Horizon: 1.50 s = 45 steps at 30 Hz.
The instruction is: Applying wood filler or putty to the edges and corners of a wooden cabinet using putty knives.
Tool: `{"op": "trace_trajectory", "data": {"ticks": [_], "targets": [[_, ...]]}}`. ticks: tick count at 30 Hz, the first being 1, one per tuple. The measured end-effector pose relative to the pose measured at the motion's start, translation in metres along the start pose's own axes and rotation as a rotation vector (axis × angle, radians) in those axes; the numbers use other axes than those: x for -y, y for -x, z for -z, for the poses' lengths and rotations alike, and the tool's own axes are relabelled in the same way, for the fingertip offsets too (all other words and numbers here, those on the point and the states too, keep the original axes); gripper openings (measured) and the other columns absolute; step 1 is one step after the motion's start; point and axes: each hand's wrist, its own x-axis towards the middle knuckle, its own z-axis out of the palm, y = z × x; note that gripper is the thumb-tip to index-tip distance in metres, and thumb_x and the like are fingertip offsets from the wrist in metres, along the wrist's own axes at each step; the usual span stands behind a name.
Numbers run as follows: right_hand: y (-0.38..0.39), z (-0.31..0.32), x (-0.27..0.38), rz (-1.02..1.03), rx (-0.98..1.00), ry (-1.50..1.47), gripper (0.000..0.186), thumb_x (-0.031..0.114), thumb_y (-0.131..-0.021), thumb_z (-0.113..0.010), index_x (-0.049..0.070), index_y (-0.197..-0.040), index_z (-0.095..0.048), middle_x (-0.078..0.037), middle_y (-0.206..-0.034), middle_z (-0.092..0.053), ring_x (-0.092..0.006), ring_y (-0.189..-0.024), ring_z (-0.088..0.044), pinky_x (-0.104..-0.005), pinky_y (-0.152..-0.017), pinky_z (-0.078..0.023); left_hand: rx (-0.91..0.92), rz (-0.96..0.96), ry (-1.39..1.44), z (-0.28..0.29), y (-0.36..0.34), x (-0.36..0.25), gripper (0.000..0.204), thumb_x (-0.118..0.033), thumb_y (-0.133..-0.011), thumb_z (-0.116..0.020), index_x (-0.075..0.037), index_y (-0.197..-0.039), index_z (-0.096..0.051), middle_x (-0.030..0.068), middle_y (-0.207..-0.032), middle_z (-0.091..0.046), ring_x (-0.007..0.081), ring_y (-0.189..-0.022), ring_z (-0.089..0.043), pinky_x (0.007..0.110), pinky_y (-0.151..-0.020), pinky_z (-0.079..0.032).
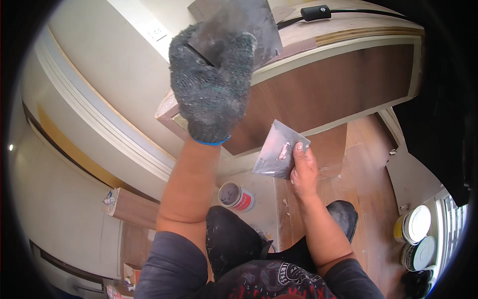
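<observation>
A tilted, pink-smeared grey plate (274, 155) is held well apart from a blurred blade (239, 21)

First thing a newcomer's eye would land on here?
Probably the left grip in its dark, worn glove, large at upper centre-left, holding up a flat grey plate that is partly blurred. Next, the bare right grip, right of centre, holding a grey blade with a pinkish smear on it. Then the open can with a red label, below centre, near the left knee.
</observation>
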Motion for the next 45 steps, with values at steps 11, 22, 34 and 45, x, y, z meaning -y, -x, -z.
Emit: {"op": "trace_trajectory", "data": {"ticks": [11, 22, 34, 45], "targets": [[-0.006, 0.013, -0.007, 0.009, 0.041, 0.009, 0.038, 0.035, -0.105, -0.048, 0.000, -0.118, -0.059, -0.005, -0.108, -0.066, -0.0124, -0.098, -0.060, -0.0291, -0.090, -0.046, 0.389, -0.628, -0.033, -0.031, 0.025, 0.011, 0.033, 0.003, -0.070, -0.078, -0.006, -0.098, -0.064, 0.0111, -0.095, -0.070, 0.0309, -0.088, -0.066, 0.038, -0.081, -0.053], [-0.005, 0.006, -0.004, 0.020, 0.045, 0.037, 0.041, 0.038, -0.106, -0.045, 0.001, -0.119, -0.058, -0.003, -0.101, -0.064, -0.0117, -0.092, -0.059, -0.0284, -0.086, -0.047, 0.442, -0.645, -0.102, -0.038, 0.033, 0.013, 0.038, 0.003, -0.067, -0.078, -0.009, -0.100, -0.062, 0.0106, -0.097, -0.068, 0.0314, -0.089, -0.067, 0.039, -0.077, -0.056], [-0.003, 0.010, -0.005, 0.006, 0.030, 0.001, 0.040, 0.035, -0.106, -0.047, 0.000, -0.121, -0.058, -0.005, -0.111, -0.066, -0.0136, -0.100, -0.060, -0.0299, -0.092, -0.045, 0.529, -0.549, -0.299, -0.011, 0.031, 0.004, 0.033, 0.005, -0.067, -0.075, -0.008, -0.094, -0.063, 0.0110, -0.095, -0.068, 0.0330, -0.088, -0.066, 0.040, -0.076, -0.055], [-0.001, 0.004, -0.004, 0.002, 0.000, 0.048, 0.040, 0.037, -0.105, -0.048, 0.001, -0.119, -0.059, -0.004, -0.111, -0.065, -0.0111, -0.100, -0.058, -0.0289, -0.093, -0.045, 0.481, -0.508, -0.460, 0.037, 0.037, 0.015, 0.028, 0.001, -0.069, -0.077, -0.007, -0.092, -0.064, 0.0120, -0.091, -0.067, 0.0337, -0.086, -0.066, 0.040, -0.075, -0.055]]}}
